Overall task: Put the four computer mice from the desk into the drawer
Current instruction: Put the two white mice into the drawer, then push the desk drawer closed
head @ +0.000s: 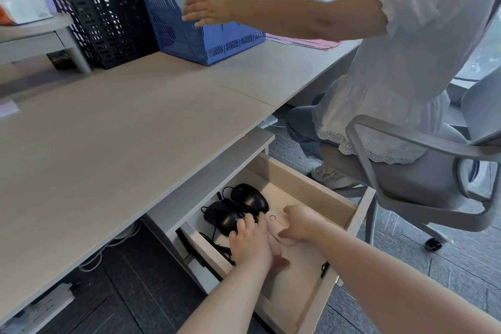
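The drawer (352,214) under the desk (113,127) stands pulled out. Two black wired mice lie at its back left, the far mouse (250,196) beside the near mouse (221,215), with their cables tangled around them. My left hand (250,243) reaches into the drawer, its spread fingertips resting on the near black mouse and its cable. My right hand (301,224) is curled over a pale pink mouse-like object (275,241) on the drawer floor; most of that object is hidden. No mouse shows on the desk top.
Another person in a white top (406,62) sits on a grey chair (423,176) right of the drawer, one hand on the blue file rack (200,22). Black mesh racks (103,13) stand at the back of the desk. Pink papers (306,42) lie behind.
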Demonstrator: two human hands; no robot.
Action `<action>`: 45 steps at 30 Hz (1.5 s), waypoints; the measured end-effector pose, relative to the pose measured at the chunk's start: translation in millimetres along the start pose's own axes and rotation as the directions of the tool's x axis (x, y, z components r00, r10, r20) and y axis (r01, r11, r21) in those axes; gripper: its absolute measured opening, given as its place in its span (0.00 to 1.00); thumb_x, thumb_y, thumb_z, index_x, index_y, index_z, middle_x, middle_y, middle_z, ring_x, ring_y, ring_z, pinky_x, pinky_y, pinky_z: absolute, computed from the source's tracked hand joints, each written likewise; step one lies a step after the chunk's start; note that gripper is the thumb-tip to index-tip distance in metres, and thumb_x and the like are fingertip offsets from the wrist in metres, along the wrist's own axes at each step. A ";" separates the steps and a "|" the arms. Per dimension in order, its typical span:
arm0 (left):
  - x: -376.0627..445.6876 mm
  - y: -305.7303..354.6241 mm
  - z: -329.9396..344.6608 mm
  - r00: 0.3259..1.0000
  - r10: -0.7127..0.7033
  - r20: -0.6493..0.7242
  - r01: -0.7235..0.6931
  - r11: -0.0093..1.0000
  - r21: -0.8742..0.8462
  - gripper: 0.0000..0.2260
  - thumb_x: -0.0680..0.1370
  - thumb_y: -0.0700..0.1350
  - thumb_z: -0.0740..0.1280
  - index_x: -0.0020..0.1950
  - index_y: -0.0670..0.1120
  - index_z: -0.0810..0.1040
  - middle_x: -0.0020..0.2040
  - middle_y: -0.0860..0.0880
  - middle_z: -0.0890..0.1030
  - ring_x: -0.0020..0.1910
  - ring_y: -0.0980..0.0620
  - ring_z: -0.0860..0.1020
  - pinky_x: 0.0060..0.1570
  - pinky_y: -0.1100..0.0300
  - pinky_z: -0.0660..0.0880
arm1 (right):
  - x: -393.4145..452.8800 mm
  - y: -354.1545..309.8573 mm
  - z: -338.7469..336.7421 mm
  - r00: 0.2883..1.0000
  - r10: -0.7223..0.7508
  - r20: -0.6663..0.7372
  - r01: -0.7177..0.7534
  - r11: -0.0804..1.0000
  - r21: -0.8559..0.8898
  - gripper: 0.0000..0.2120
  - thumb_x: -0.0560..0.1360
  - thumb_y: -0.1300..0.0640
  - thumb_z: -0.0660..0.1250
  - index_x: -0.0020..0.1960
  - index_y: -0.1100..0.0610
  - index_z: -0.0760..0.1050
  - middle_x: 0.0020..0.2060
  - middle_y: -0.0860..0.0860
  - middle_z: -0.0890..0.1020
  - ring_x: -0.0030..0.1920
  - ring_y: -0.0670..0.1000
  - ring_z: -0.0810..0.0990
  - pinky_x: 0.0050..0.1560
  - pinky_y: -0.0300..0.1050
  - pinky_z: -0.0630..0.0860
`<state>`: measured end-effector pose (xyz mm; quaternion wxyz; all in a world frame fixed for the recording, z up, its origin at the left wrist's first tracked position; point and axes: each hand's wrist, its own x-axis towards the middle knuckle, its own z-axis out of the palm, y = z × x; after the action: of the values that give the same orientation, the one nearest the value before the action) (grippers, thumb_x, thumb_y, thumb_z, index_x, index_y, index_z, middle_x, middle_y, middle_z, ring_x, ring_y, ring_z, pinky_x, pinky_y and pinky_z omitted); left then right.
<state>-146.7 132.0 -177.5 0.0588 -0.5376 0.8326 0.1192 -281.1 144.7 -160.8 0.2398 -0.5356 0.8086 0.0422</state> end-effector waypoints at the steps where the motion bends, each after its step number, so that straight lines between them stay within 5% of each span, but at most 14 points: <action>1: -1.6 0.2 -4.8 1.000 0.012 -0.003 -0.012 1.000 -0.012 0.49 0.60 0.68 0.71 0.73 0.51 0.54 0.66 0.48 0.64 0.65 0.46 0.62 0.59 0.52 0.65 | -2.9 0.3 -3.3 1.000 0.015 -0.008 -0.015 1.000 0.017 0.27 0.71 0.46 0.68 0.66 0.58 0.71 0.62 0.55 0.77 0.63 0.57 0.76 0.59 0.48 0.76; 5: -5.4 -2.3 -31.3 0.984 0.091 -0.154 -0.100 0.994 -0.047 0.21 0.74 0.56 0.65 0.62 0.47 0.68 0.62 0.46 0.71 0.61 0.45 0.68 0.55 0.51 0.68 | -29.7 1.2 -22.5 0.960 0.125 -0.252 -0.125 0.992 0.015 0.18 0.75 0.51 0.59 0.62 0.55 0.74 0.62 0.54 0.78 0.65 0.57 0.71 0.64 0.51 0.70; 9: -6.3 -4.9 -80.2 0.899 0.237 -0.369 -0.291 0.952 -0.097 0.08 0.78 0.46 0.60 0.52 0.43 0.73 0.52 0.44 0.76 0.51 0.42 0.74 0.42 0.52 0.71 | -59.8 4.9 -31.4 0.721 0.376 -0.582 -0.306 0.926 0.220 0.18 0.72 0.57 0.57 0.61 0.53 0.74 0.68 0.52 0.71 0.73 0.55 0.59 0.75 0.57 0.52; 14: 4.3 -22.5 -145.7 0.706 0.287 -0.648 -0.393 0.919 -0.022 0.09 0.75 0.43 0.63 0.52 0.40 0.75 0.49 0.41 0.78 0.45 0.39 0.76 0.40 0.49 0.74 | -88.5 11.6 -32.5 0.674 0.669 -0.314 -0.194 0.570 0.798 0.30 0.79 0.62 0.53 0.78 0.63 0.46 0.78 0.60 0.50 0.78 0.60 0.50 0.75 0.55 0.51; 16: 9.7 -32.7 -166.2 0.725 0.262 -0.637 -0.331 0.944 0.012 0.14 0.76 0.45 0.62 0.60 0.41 0.72 0.58 0.40 0.76 0.54 0.38 0.74 0.48 0.47 0.74 | -89.3 10.0 -30.5 0.663 0.730 -0.163 -0.175 0.363 0.915 0.29 0.80 0.61 0.53 0.77 0.65 0.45 0.77 0.62 0.54 0.75 0.62 0.58 0.72 0.56 0.58; 19: 18.9 -50.6 -180.7 0.826 0.200 -0.527 -0.227 0.974 0.013 0.23 0.80 0.50 0.56 0.72 0.41 0.61 0.73 0.39 0.64 0.70 0.41 0.63 0.66 0.47 0.64 | -81.6 8.6 -31.5 0.627 0.778 -0.051 -0.217 0.237 0.947 0.25 0.80 0.60 0.53 0.74 0.69 0.53 0.69 0.68 0.67 0.68 0.66 0.69 0.65 0.57 0.67; 25: 46.2 -87.0 -176.5 0.958 0.070 -0.278 -0.091 0.994 -0.066 0.26 0.81 0.56 0.46 0.75 0.42 0.52 0.77 0.43 0.53 0.76 0.47 0.49 0.74 0.48 0.50 | -61.6 -8.7 -39.7 0.675 0.737 -0.039 -0.219 0.250 0.943 0.19 0.81 0.61 0.50 0.65 0.72 0.67 0.63 0.69 0.73 0.63 0.66 0.73 0.61 0.55 0.71; 30: 56.6 -100.0 -182.4 0.971 0.049 -0.233 -0.067 0.995 -0.069 0.26 0.81 0.56 0.45 0.75 0.46 0.51 0.78 0.47 0.50 0.76 0.50 0.47 0.74 0.48 0.45 | -41.8 -29.8 -41.9 0.723 0.690 -0.048 -0.135 0.209 0.968 0.18 0.80 0.64 0.50 0.65 0.70 0.68 0.50 0.64 0.75 0.48 0.59 0.72 0.50 0.51 0.70; 34: 65.9 -105.9 -187.4 0.974 0.087 -0.210 -0.105 0.992 -0.073 0.24 0.81 0.54 0.45 0.76 0.48 0.52 0.78 0.49 0.49 0.76 0.52 0.46 0.74 0.49 0.43 | -29.9 -49.3 -47.0 0.803 0.595 -0.018 -0.138 0.215 0.967 0.18 0.81 0.65 0.49 0.67 0.72 0.66 0.57 0.61 0.75 0.57 0.62 0.74 0.58 0.50 0.72; 37: 70.5 -109.7 -189.2 0.971 0.110 -0.211 -0.126 0.990 -0.060 0.24 0.81 0.54 0.45 0.76 0.48 0.52 0.78 0.49 0.49 0.76 0.53 0.47 0.74 0.49 0.43 | -11.2 -59.6 -45.9 0.779 0.620 -0.090 -0.057 0.213 0.975 0.17 0.80 0.61 0.54 0.62 0.70 0.72 0.58 0.66 0.78 0.59 0.65 0.77 0.58 0.57 0.75; 40: 73.2 -110.2 -189.6 0.970 0.124 -0.210 -0.139 0.989 -0.054 0.24 0.81 0.55 0.45 0.76 0.48 0.51 0.78 0.50 0.49 0.76 0.53 0.47 0.74 0.50 0.43 | -1.9 -70.1 -46.9 0.796 0.601 -0.076 -0.061 0.205 0.977 0.17 0.79 0.58 0.55 0.63 0.62 0.74 0.48 0.60 0.79 0.52 0.59 0.80 0.44 0.41 0.75; 42: 74.7 -110.6 -190.0 0.969 0.130 -0.212 -0.145 0.988 -0.057 0.24 0.81 0.55 0.46 0.76 0.48 0.51 0.78 0.50 0.50 0.76 0.53 0.47 0.74 0.50 0.43 | 1.3 -78.5 -50.6 0.814 0.580 -0.017 -0.037 0.082 0.996 0.18 0.80 0.57 0.54 0.69 0.57 0.69 0.57 0.58 0.78 0.53 0.52 0.78 0.48 0.35 0.74; 44: 75.6 -111.0 -190.0 0.967 0.136 -0.214 -0.151 0.987 -0.056 0.24 0.81 0.55 0.45 0.76 0.48 0.51 0.78 0.50 0.49 0.76 0.53 0.46 0.74 0.50 0.43 | 1.3 -86.8 -54.0 0.820 0.572 0.029 -0.060 0.035 0.998 0.21 0.81 0.60 0.52 0.74 0.60 0.63 0.68 0.58 0.72 0.65 0.56 0.73 0.63 0.45 0.70; 45: 75.7 -111.3 -190.3 0.967 0.138 -0.216 -0.154 0.986 -0.057 0.24 0.81 0.55 0.45 0.76 0.48 0.51 0.78 0.50 0.49 0.76 0.53 0.46 0.74 0.50 0.43 | 3.7 -90.7 -53.7 0.830 0.558 0.004 -0.070 0.096 0.993 0.21 0.81 0.61 0.51 0.74 0.59 0.63 0.67 0.58 0.73 0.63 0.59 0.74 0.62 0.49 0.71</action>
<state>-71.1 -28.2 -26.1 -0.0585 -0.4863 0.8666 0.0958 -220.2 85.7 -97.9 0.3474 -0.0614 0.7685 -0.5338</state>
